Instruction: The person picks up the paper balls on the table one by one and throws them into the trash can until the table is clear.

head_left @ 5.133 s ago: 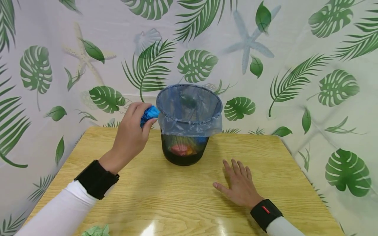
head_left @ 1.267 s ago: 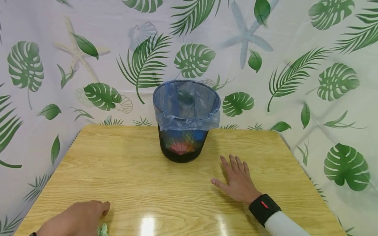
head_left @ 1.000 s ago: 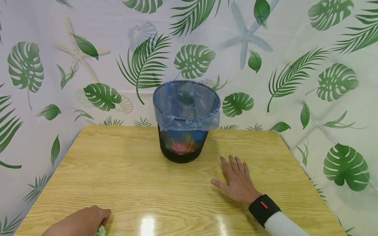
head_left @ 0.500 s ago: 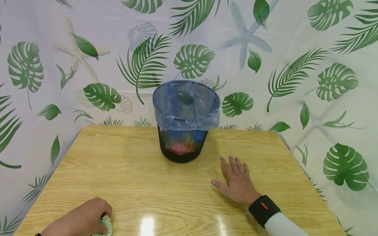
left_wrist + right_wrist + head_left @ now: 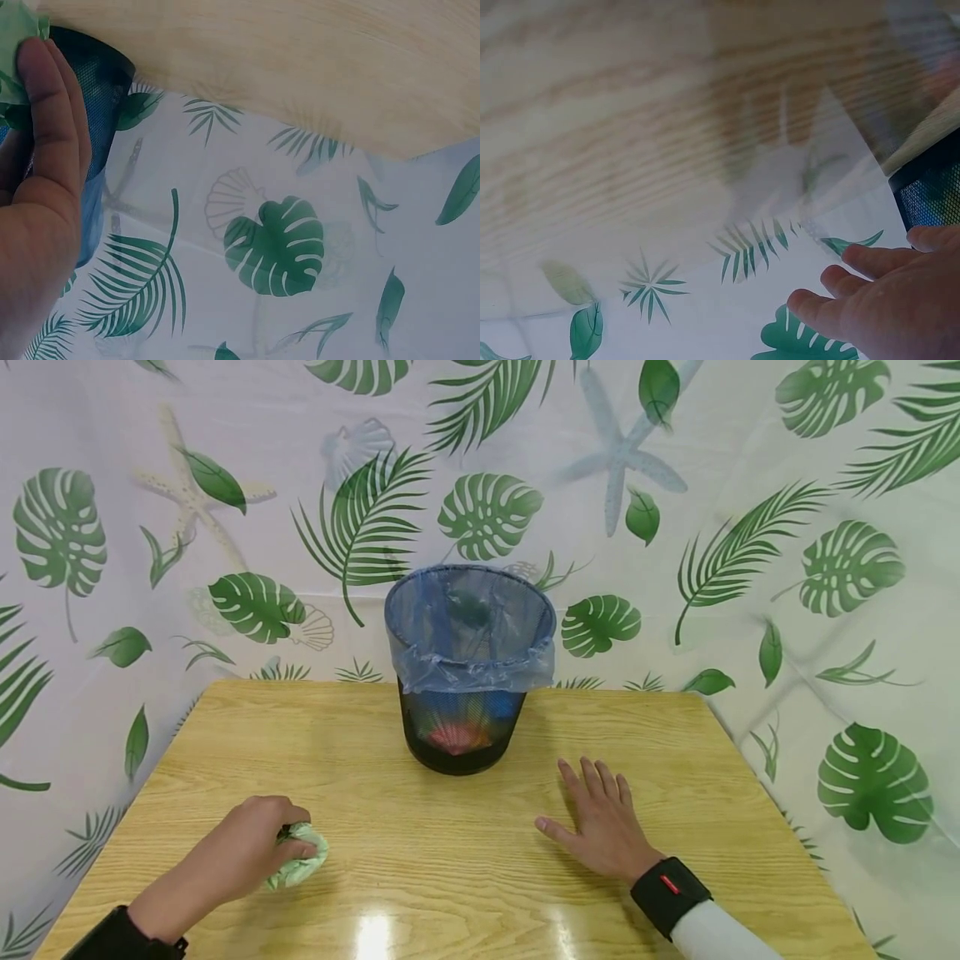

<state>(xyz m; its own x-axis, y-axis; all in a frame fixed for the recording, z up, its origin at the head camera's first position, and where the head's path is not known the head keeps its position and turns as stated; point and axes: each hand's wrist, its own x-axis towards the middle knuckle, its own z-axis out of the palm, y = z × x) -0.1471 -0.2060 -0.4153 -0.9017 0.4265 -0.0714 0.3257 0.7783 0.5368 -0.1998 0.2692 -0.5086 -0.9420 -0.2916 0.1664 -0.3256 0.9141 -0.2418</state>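
Note:
My left hand (image 5: pixel 255 843) pinches a crumpled ball of light green paper (image 5: pixel 306 857) between thumb and fingers, over the left part of the table. The same green paper (image 5: pixel 16 45) peeks in at the top left corner of the left wrist view, with the fingers curled against it. Flat on the tabletop, fingers spread and straight, lies my right hand (image 5: pixel 606 831), holding nothing. Behind and between the hands stands a black mesh wastebasket (image 5: pixel 420 727), upright, its rim wrapped in a translucent blue bag (image 5: pixel 480 675). Red, blue and other coloured crumpled pieces (image 5: pixel 459 737) show through its mesh.
The wooden table (image 5: pixel 420 852) ends just behind the basket. A white cloth (image 5: pixel 720 435) printed with leaves and starfish hangs at its back and both sides. Light glares off the table's near part.
Seconds ago my left hand held a blue crumpled piece at the basket's rim. Since then it has picked up the green paper ball near the front edge and moved forward and right. The right hand stays put.

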